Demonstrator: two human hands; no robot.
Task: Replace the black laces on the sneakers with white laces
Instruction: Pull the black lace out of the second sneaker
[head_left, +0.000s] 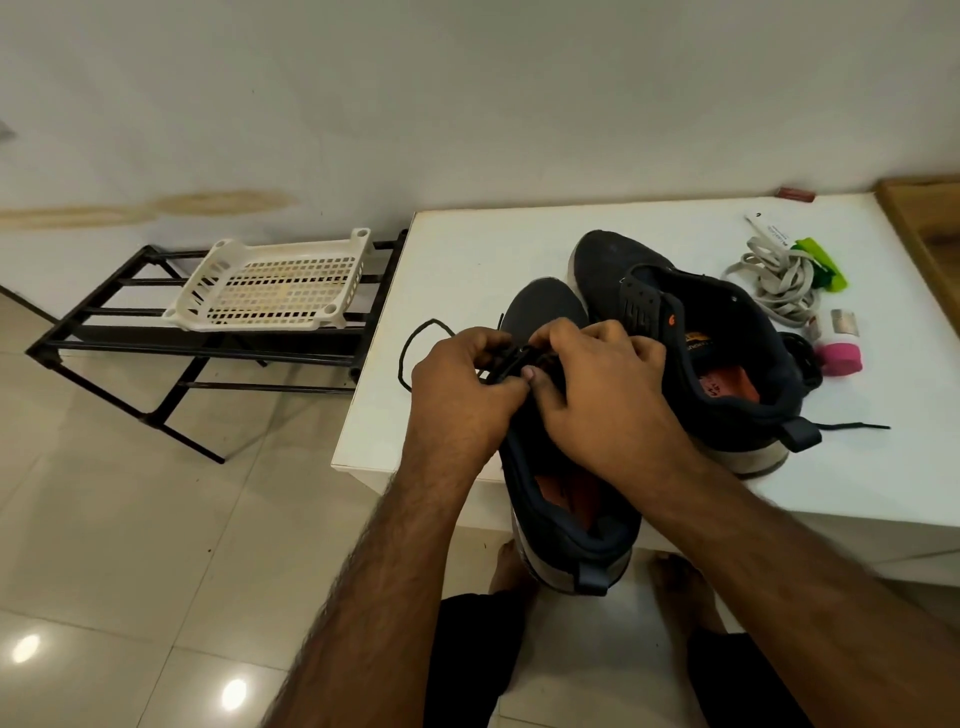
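Two dark sneakers stand on the white table (457, 249). The near sneaker (561, 499) overhangs the front edge, heel toward me. My left hand (465, 387) and my right hand (602, 389) meet over its eyelets, both pinching the black lace (415, 343), which loops out to the left. The far sneaker (691, 332) lies to the right with no lace in its eyelets; a black lace (852, 427) trails from behind its heel. A bundle of white laces (779, 283) lies at the back right.
A green item (823, 262), a pink roll (839, 358) and a small white packet (769, 228) lie near the white laces. To the left a black metal rack (156, 343) holds a white perforated tray (275, 291). My bare feet stand on the tiled floor below.
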